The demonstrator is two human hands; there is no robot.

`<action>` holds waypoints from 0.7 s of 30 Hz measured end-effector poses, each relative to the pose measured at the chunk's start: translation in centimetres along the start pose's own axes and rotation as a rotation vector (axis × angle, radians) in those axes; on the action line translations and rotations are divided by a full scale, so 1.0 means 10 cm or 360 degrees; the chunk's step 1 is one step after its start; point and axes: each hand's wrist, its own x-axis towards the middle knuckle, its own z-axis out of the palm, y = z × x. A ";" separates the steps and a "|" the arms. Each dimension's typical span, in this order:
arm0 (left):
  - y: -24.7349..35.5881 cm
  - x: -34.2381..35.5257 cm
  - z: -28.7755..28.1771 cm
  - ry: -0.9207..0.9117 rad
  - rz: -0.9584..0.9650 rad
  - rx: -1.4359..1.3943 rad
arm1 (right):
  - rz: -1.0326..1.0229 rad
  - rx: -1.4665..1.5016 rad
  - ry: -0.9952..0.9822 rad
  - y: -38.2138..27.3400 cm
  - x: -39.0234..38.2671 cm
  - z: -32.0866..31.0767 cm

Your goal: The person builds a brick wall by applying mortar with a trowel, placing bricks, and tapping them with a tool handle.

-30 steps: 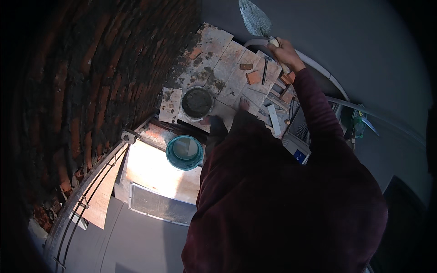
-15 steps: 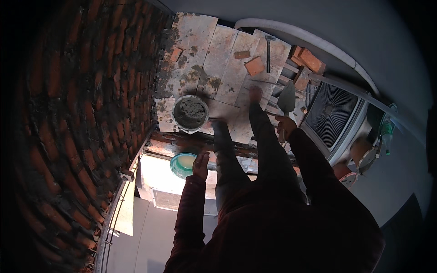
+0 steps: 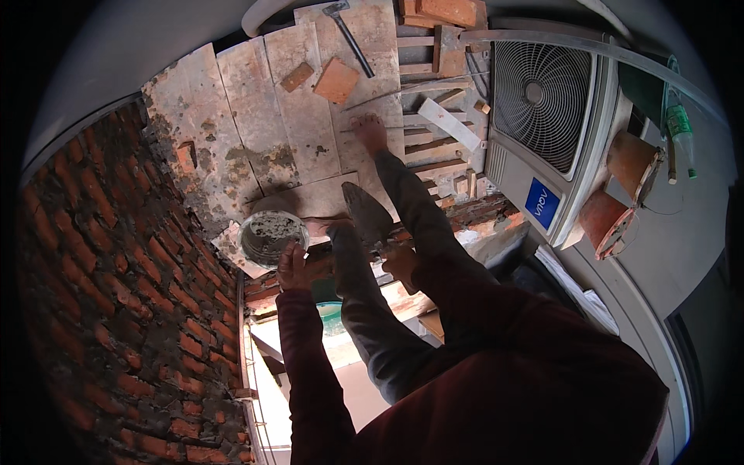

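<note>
My right hand (image 3: 401,267) is closed round the handle of a pointing trowel (image 3: 367,214). Its grey, leaf-shaped blade points away from me, in front of my legs and left of my right knee. My left hand (image 3: 292,267) is at the near right rim of a round bucket (image 3: 263,249) of grey mortar (image 3: 277,225). The fingers of that hand are stretched out and hold nothing; whether they touch the rim I cannot tell. The bucket stands on stained boards, beside my left foot.
A rough brick wall (image 3: 139,310) rises on the left. On the boards (image 3: 232,101) lie a hammer (image 3: 350,40), a brick (image 3: 336,80) and smaller brick pieces. To the right are wooden slats, an air-conditioner unit (image 3: 542,108) and flowerpots (image 3: 607,221). A green basin (image 3: 331,316) sits below.
The whole view has swung, with the air conditioner now larger and closer. My right hand has brought the trowel leftward, toward the bucket. My left hand has come up to the bucket's rim.
</note>
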 end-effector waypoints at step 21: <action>0.51 3.16 2.94 -0.0017 0.1049 0.2166 | 0.0293 0.1394 -0.0120 -1.33 -0.51 0.14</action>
